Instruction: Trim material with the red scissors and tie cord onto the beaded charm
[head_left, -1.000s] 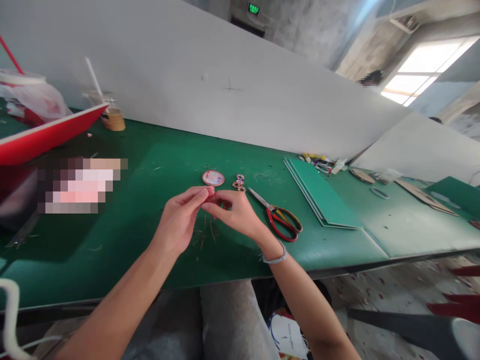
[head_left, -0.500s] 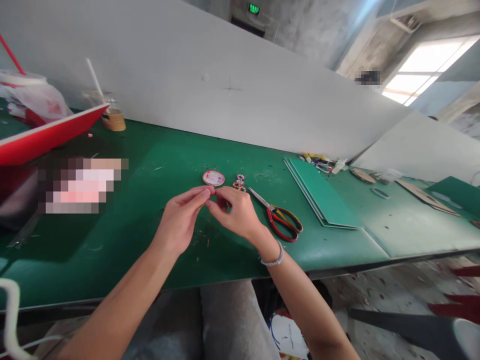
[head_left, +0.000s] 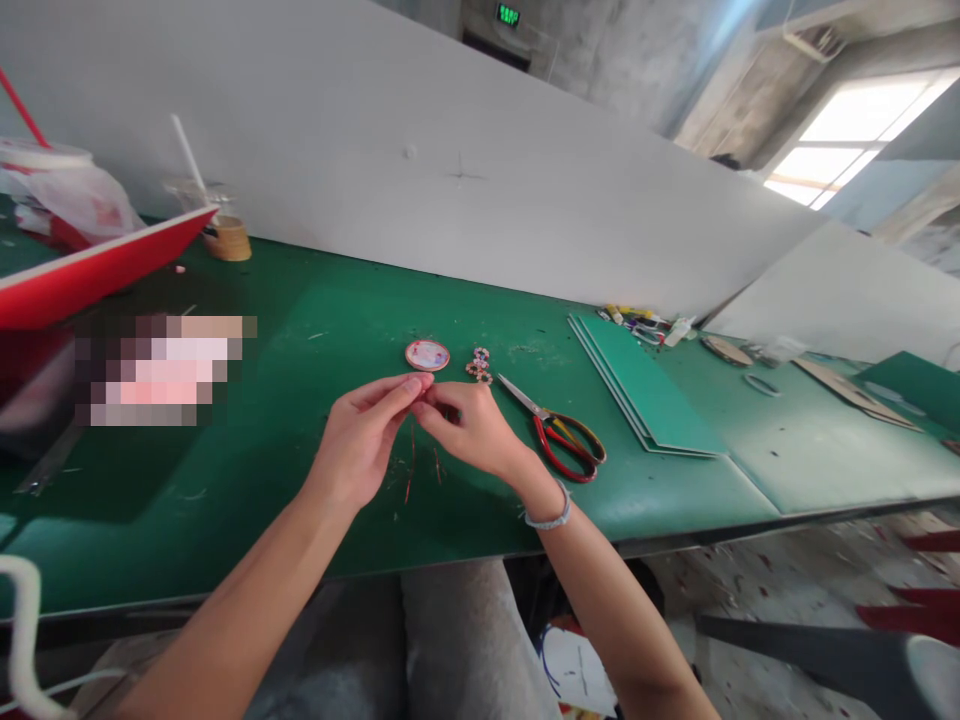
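Note:
My left hand point(head_left: 365, 432) and my right hand point(head_left: 474, 426) meet above the green table, fingertips pinched together. From between them hangs a thin reddish strand point(head_left: 411, 468), thread or fine wire, with two ends showing below. What else the fingertips hold is hidden. Just beyond them lies a round badge-like disc point(head_left: 427, 355) with a red rim and a pale picture. Beside it is a small cluster of beaded rings point(head_left: 480, 366), close to my right knuckles. Scissors point(head_left: 561, 432) with red and yellow handles lie to the right, blades nearly closed.
Stacked green boards point(head_left: 645, 400) lie to the right, with assorted small tools point(head_left: 641, 325) behind. A red tray-like object point(head_left: 112, 265) juts in at left, near a roll of tan tape point(head_left: 231, 240). A pale partition point(head_left: 450, 170) rises behind the green table point(head_left: 285, 540).
My right hand has shifted down slightly. Two ends of the reddish strand now hang apart below the fingers, where one short piece showed before.

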